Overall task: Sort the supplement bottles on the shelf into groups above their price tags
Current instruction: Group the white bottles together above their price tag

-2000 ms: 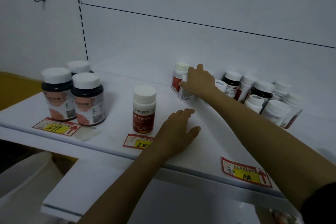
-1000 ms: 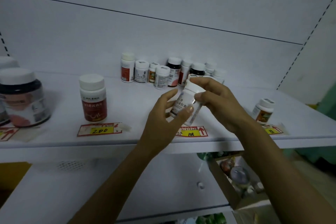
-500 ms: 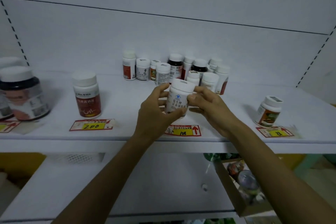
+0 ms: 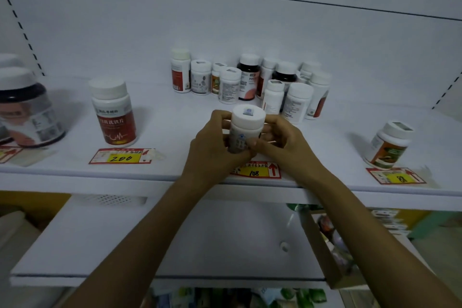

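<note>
Head view: at the centre of the frame the left grip (image 4: 212, 150) and right grip (image 4: 287, 142) both clasp the white bottle (image 4: 247, 122). It is upright, just behind the 108 price tag (image 4: 258, 172) at the front edge of the shelf (image 4: 175, 117). Fingers hide its base, so I cannot tell whether it touches the shelf. This looks like the placing step. Next, I'd judge, it wants setting squarely above the tag, then a reach to the unsorted cluster (image 4: 250, 80) at upper middle. A second ago the bottle was tilted between the hands; now it's straight.
</note>
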A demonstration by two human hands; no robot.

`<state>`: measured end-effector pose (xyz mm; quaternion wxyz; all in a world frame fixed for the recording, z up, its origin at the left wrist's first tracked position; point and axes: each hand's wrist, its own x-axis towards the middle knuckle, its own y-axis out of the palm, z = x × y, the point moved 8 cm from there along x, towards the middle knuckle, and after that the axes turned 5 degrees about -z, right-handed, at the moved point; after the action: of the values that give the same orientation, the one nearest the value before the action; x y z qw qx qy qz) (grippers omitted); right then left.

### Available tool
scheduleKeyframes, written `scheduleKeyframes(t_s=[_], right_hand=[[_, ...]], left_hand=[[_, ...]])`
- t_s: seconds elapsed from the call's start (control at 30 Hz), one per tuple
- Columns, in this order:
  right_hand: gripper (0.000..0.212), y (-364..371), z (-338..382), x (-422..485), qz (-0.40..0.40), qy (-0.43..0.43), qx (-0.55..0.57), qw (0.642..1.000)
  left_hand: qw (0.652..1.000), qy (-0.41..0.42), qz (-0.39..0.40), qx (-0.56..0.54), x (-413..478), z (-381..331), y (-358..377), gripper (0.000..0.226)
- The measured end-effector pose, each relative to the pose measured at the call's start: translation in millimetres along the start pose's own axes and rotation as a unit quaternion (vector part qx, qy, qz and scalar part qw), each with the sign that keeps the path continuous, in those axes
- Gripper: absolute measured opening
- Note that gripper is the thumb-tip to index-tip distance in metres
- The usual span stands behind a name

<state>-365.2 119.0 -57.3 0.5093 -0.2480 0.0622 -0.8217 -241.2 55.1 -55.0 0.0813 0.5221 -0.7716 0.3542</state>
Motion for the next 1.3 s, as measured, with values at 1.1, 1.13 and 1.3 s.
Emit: scheduleKeyframes(t_s=[1.1,1.13,1.3], right_hand=[[0.021,-32.8,-17.3,-5.2,-0.120,0.107,0.156,0.975],[0.022,-36.2,-16.9,-5.3,-0.121,0.114,0.152,0.974],[0.016,-75.2,1.6,6.7,-0.134,0.086,0.090,0.983]], left_hand=[[0.977,0.005,-0.210,0.032,-30.9,-64.7,-22.9,0.074],[0.975,0.028,-0.218,0.031,-33.9,-80.4,-18.3,0.070],[0.982,0.073,-0.170,0.020,-37.1,-118.4,31.5,0.057]])
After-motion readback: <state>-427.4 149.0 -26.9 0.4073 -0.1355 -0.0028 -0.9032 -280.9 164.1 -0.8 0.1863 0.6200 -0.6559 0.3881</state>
